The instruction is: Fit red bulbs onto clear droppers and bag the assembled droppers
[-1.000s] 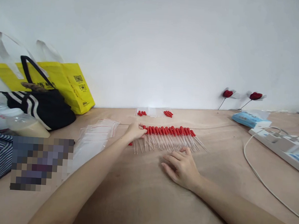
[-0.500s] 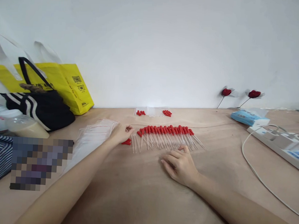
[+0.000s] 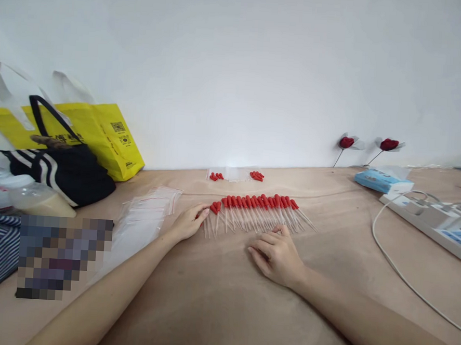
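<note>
My left hand (image 3: 190, 222) is at the left end of a row of glass droppers with red rubber bulbs (image 3: 258, 201). Its fingers reach out, thumb and forefinger a little apart, over red bulbs that they partly cover. Beside its fingertips lie two red bulbs (image 3: 215, 207) and several clear thin tubes (image 3: 210, 227). My right hand (image 3: 278, 256) rests on the table in front of the row, fingers loosely bent and apart, with nothing visible in them. Clear zip bags (image 3: 144, 211) with red-lined tops lie in a stack left of my left hand.
Near the wall lies a clear bag (image 3: 236, 174) with red bulbs (image 3: 257, 176) at its side. A yellow bag (image 3: 117, 139), a black bag (image 3: 82, 174) and a bottle (image 3: 43, 197) stand left. Right are a tissue pack (image 3: 382, 180), a power strip (image 3: 419, 218) and a white cable (image 3: 389, 260).
My left hand has come down and slightly right, from above the loose red bulbs onto them, beside the tubes. My right hand has stayed in place. The view has shifted slightly.
</note>
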Available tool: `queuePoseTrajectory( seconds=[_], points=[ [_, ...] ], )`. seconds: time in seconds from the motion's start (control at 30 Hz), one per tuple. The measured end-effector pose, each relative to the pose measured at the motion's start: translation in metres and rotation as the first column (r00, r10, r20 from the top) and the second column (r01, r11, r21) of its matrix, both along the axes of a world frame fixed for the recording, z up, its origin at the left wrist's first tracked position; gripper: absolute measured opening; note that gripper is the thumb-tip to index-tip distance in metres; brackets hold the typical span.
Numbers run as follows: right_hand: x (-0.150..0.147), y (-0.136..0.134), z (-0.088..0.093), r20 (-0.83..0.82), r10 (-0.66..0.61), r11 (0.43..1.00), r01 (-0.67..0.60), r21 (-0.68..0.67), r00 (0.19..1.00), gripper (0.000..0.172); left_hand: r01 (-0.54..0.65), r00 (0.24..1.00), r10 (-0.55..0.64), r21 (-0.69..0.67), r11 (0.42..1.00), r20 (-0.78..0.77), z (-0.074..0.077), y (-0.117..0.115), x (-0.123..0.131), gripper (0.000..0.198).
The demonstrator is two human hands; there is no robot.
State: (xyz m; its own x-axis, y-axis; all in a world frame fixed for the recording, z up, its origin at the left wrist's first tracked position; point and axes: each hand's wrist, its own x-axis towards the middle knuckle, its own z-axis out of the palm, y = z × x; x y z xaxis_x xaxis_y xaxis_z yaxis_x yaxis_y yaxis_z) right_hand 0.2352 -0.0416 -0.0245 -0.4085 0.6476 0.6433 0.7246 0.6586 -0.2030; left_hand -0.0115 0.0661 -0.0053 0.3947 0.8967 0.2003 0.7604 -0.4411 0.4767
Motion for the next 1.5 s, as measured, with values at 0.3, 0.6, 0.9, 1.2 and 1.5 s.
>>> queuePoseTrajectory(
  seconds=[0.3,0.6,0.9,1.2,1.5],
  points=[
    [0.0,0.001,0.0,0.011,-0.003,1.0,0.003,-0.005,1.0,0.018,-0.058,0.998,0.058,0.008,0.998,-0.01,-0.002,-0.006,0.002,0.036],
    [0.0,0.001,0.001,0.034,-0.007,1.0,0.007,0.011,0.999,0.02,0.023,1.0,-0.023,0.009,1.0,-0.005,-0.001,-0.002,0.004,0.039],
    [0.0,0.002,0.0,0.055,-0.017,1.0,0.017,0.013,0.998,0.018,-0.198,0.98,0.193,0.103,0.975,0.056,-0.004,-0.001,-0.015,0.034],
    [0.0,0.002,0.0,0.017,0.015,1.0,-0.014,-0.017,1.0,0.019,-0.209,0.977,0.213,0.087,0.974,-0.029,0.006,-0.009,-0.017,0.026],
    [0.0,0.002,0.0,0.005,0.012,0.999,-0.012,-0.039,1.0,0.018,-0.485,0.858,0.466,-0.044,0.873,-0.214,0.019,0.003,0.012,0.038]
  ],
)
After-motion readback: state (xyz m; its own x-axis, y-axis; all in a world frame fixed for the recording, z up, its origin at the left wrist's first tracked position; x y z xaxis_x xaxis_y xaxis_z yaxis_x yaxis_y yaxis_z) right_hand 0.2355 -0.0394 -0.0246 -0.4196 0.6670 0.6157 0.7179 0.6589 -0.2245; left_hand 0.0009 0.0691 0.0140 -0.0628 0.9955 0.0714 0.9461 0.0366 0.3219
